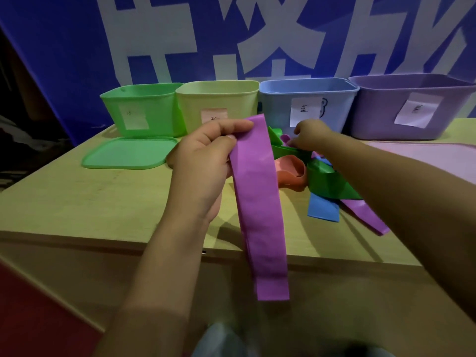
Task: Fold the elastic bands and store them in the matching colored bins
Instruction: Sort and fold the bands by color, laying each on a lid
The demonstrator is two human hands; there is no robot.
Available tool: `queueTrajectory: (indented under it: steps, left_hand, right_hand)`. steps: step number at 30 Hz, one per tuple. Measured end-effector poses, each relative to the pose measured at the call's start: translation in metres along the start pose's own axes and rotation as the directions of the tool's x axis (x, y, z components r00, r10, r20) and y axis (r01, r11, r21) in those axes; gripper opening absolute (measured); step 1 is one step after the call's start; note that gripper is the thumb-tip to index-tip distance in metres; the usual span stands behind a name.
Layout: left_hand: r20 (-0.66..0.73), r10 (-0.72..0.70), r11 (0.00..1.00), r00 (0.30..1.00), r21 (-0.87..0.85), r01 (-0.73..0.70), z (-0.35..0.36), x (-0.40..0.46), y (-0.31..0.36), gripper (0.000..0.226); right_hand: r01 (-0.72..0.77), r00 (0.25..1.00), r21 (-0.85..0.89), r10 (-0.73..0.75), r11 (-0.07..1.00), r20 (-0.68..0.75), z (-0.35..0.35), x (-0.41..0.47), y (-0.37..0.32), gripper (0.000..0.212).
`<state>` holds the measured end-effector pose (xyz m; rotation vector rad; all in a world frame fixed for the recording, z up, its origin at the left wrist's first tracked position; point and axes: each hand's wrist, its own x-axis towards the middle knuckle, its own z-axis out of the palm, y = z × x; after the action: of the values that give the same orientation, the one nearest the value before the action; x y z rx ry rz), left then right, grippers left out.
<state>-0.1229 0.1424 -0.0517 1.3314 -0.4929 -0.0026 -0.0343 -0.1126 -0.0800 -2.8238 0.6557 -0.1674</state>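
My left hand [203, 161] pinches the top of a long purple elastic band [260, 210], which hangs down past the table's front edge. My right hand [310, 137] reaches into a pile of bands on the table, its fingers curled at a small purple band [285, 138] on top of a green band [327, 181]. An orange band [291, 173], a blue band [323, 208] and another purple band [365, 215] lie in the same pile. Behind stand the green bin [139, 109], yellow bin [219, 101], blue bin [306, 99] and purple bin [412, 109].
A green lid [128, 153] lies flat in front of the green bin. A pale purple lid [425, 155] lies before the purple bin at the right. The wooden table [77, 202] ends in a front edge near me. A blue wall with white characters stands behind.
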Motion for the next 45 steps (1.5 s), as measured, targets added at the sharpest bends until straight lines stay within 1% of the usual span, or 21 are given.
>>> queueTrajectory:
  steps: [2, 3, 5, 7, 8, 10, 13, 16, 18, 19, 22, 25, 27, 29, 30, 33, 35, 39, 43, 45]
  left_hand:
    - [-0.003, -0.008, 1.0, 1.0, 0.013, 0.008, -0.001, 0.002, -0.001, 0.037]
    - [-0.004, -0.01, 1.0, 1.0, 0.014, 0.01, -0.002, 0.002, -0.002, 0.037]
    - [-0.011, -0.019, 1.0, 1.0, 0.011, 0.019, -0.004, 0.003, -0.002, 0.038]
    - [-0.019, -0.027, 1.0, 0.999, 0.007, 0.027, -0.005, 0.004, -0.002, 0.038]
    - [-0.022, -0.031, 0.999, 0.999, 0.005, 0.031, -0.005, 0.004, -0.003, 0.039]
    - [-0.029, -0.037, 0.999, 0.999, 0.005, 0.037, -0.003, 0.003, -0.003, 0.039]
    - [-0.04, -0.045, 0.999, 0.998, 0.001, 0.045, 0.002, 0.0, -0.002, 0.035]
    - [-0.035, -0.059, 0.998, 0.998, -0.011, 0.059, 0.007, -0.003, 0.001, 0.03]
    - [-0.032, -0.068, 0.997, 0.997, -0.023, 0.067, 0.011, -0.005, 0.004, 0.027]
    - [-0.031, -0.073, 0.997, 0.997, -0.027, 0.072, 0.012, -0.006, 0.005, 0.025]
    - [-0.036, -0.087, 0.996, 0.996, -0.03, 0.086, 0.017, -0.009, 0.009, 0.02]
    - [-0.029, -0.095, 0.995, 0.995, -0.045, 0.093, 0.022, -0.01, 0.015, 0.014]
    - [-0.017, -0.091, 0.995, 0.996, -0.05, 0.09, 0.026, -0.012, 0.02, 0.014]
    - [-0.004, -0.078, 0.996, 0.997, -0.044, 0.078, 0.03, -0.013, 0.024, 0.015]
    - [0.0, -0.076, 0.996, 0.997, -0.042, 0.076, 0.031, -0.015, 0.026, 0.016]
    - [-0.01, -0.072, 0.996, 0.997, -0.053, 0.071, 0.035, -0.019, 0.033, 0.02]
    - [-0.012, -0.069, 0.996, 0.998, -0.065, 0.068, 0.035, -0.023, 0.037, 0.028]
    - [0.018, -0.081, 0.99, 0.997, -0.116, 0.083, 0.038, -0.032, 0.046, 0.043]
    - [0.045, -0.043, 0.993, 0.998, -0.112, 0.048, 0.041, -0.043, 0.052, 0.05]
    - [0.079, -0.018, 0.995, 0.997, -0.096, 0.026, 0.04, -0.048, 0.055, 0.055]
  right_hand:
    - [-0.037, 0.999, 0.021, 0.037, 0.999, 0.026, 0.007, 0.011, -0.001, 0.045]
    - [-0.037, 0.999, 0.01, 0.036, 0.999, 0.021, 0.009, 0.015, 0.0, 0.039]
    - [-0.038, 0.998, 0.004, 0.038, 0.999, -0.041, 0.009, 0.018, 0.002, 0.024]
    - [-0.043, 0.989, 0.053, 0.05, 0.998, -0.139, 0.005, 0.017, 0.007, 0.021]
    - [-0.042, 0.979, 0.109, 0.063, 0.993, -0.192, 0.001, 0.016, 0.009, 0.022]
    - [-0.023, 0.947, 0.289, 0.114, 0.957, -0.301, -0.013, 0.012, 0.01, 0.025]
    - [0.036, 0.896, 0.54, 0.213, 0.841, -0.39, -0.041, 0.0, 0.008, 0.024]
    - [0.091, 0.877, 0.658, 0.253, 0.748, -0.409, -0.07, -0.015, 0.004, 0.022]
    - [0.128, 0.876, 0.681, 0.239, 0.721, -0.418, -0.088, -0.028, 0.001, 0.021]
    - [0.171, 0.873, 0.684, 0.214, 0.709, -0.439, -0.097, -0.035, 0.0, 0.019]
    - [0.348, 0.832, 0.636, 0.086, 0.689, -0.548, -0.12, -0.059, -0.004, 0.019]
    - [0.518, 0.743, 0.547, -0.029, 0.658, -0.668, -0.138, -0.083, -0.009, 0.023]
    - [0.577, 0.67, 0.465, -0.064, 0.671, -0.739, -0.148, -0.097, -0.011, 0.024]
    - [0.599, 0.594, 0.369, -0.085, 0.711, -0.8, -0.158, -0.11, -0.011, 0.02]
    - [0.614, 0.565, 0.338, -0.099, 0.713, -0.819, -0.162, -0.117, -0.012, 0.018]
    - [0.696, 0.52, 0.305, -0.164, 0.65, -0.838, -0.171, -0.141, -0.012, 0.016]
    - [0.75, 0.497, 0.288, -0.22, 0.596, -0.84, -0.17, -0.157, -0.013, 0.016]
    - [0.825, 0.416, 0.202, -0.325, 0.528, -0.849, -0.158, -0.186, -0.018, 0.02]
    - [0.845, 0.341, 0.114, -0.361, 0.523, -0.868, -0.133, -0.207, -0.025, 0.022]
    - [0.846, 0.329, 0.097, -0.37, 0.525, -0.869, -0.117, -0.215, -0.027, 0.02]
